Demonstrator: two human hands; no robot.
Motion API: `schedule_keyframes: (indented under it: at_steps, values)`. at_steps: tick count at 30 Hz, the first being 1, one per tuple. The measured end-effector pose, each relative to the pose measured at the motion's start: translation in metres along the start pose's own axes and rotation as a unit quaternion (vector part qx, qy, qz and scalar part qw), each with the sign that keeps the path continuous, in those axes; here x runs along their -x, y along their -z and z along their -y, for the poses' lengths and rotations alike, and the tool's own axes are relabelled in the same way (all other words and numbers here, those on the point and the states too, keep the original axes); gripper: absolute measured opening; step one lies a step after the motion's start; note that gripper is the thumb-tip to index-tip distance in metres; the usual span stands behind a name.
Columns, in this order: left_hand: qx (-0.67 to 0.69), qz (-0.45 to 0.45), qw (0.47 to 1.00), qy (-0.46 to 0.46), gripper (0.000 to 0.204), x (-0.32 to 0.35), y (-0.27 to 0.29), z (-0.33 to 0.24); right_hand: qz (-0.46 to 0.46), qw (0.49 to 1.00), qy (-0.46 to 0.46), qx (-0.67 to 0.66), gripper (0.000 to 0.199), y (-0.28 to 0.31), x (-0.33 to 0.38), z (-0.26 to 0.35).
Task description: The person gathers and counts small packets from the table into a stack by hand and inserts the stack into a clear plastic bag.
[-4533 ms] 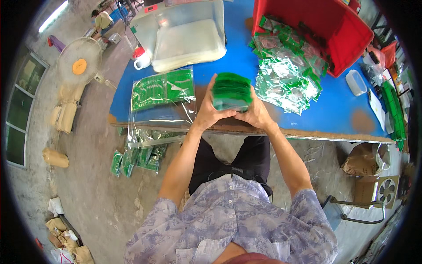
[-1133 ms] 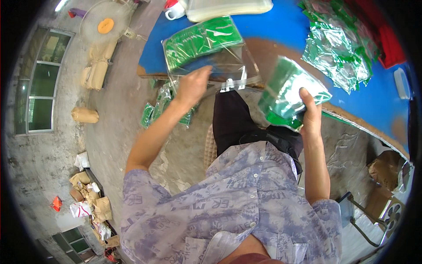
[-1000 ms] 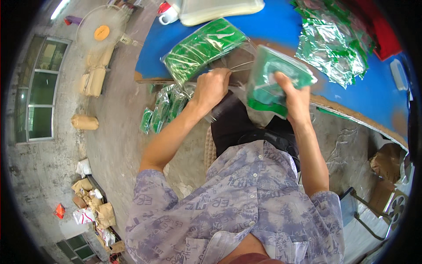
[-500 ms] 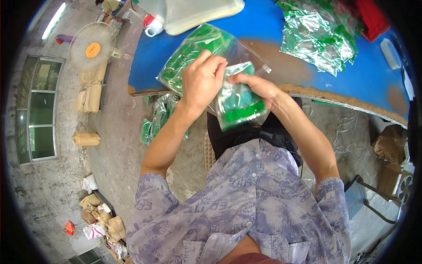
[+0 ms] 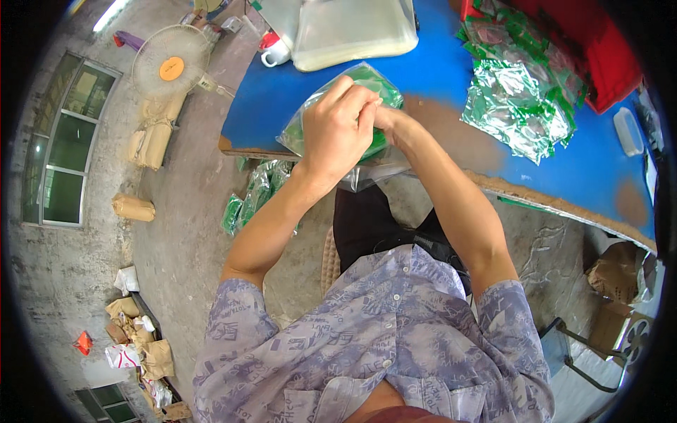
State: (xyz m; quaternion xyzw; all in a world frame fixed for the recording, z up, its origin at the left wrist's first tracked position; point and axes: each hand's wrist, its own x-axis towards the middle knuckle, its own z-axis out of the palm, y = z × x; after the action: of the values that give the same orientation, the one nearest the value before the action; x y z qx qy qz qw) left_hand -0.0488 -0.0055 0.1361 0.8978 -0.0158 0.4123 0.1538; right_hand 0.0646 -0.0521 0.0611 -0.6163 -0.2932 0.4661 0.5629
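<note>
My left hand (image 5: 337, 130) is closed, its thumb and fingers pinched together at a clear plastic bag (image 5: 293, 132). Green packets (image 5: 381, 86) show through the film around and behind the hand. My right hand (image 5: 392, 125) meets the left hand's fingertips over the bag; its own fingers are mostly hidden there. The bag lies by the front edge of the blue table (image 5: 247, 116), and loose clear film (image 5: 374, 174) hangs over that edge towards my lap.
Shiny green-and-silver packets (image 5: 518, 106) pile up at the right beside a red crate (image 5: 610, 63). A stack of clear bags (image 5: 356, 35) and a red-and-white cup (image 5: 275, 51) stand at the back. More green packets (image 5: 257, 190) lie below the table's left end. A fan (image 5: 171, 63) stands left.
My right hand has moved up and left to meet my left hand. The clear packet with a green band that it held is no longer plainly visible. The view has shifted slightly.
</note>
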Motion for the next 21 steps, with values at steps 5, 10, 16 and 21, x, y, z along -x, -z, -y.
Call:
schedule_keyframes:
  at_steps: [5, 10, 16, 21]
  values:
    - [0.053, -0.032, 0.995, 0.081, 0.008, 0.015, 0.017, 0.011, 0.003, 0.923, -0.074, -0.378, 0.068, -0.036, 0.032, 0.018]
    - [0.139, -0.087, 0.982, 0.089, 0.009, 0.005, -0.02, 0.004, -0.015, 0.828, 0.129, -0.546, 0.079, -0.057, 0.07, -0.02]
    - [0.184, 0.01, 0.955, 0.234, 0.05, 0.009, -0.006, 0.05, -0.026, 0.917, 0.048, -0.394, 0.057, -0.026, 0.041, -0.021]
    - [0.445, 0.258, 0.74, 0.433, 0.096, 0.06, 0.031, 0.216, 0.013, 0.923, 0.033, -0.383, 0.071, -0.025, 0.042, -0.005]
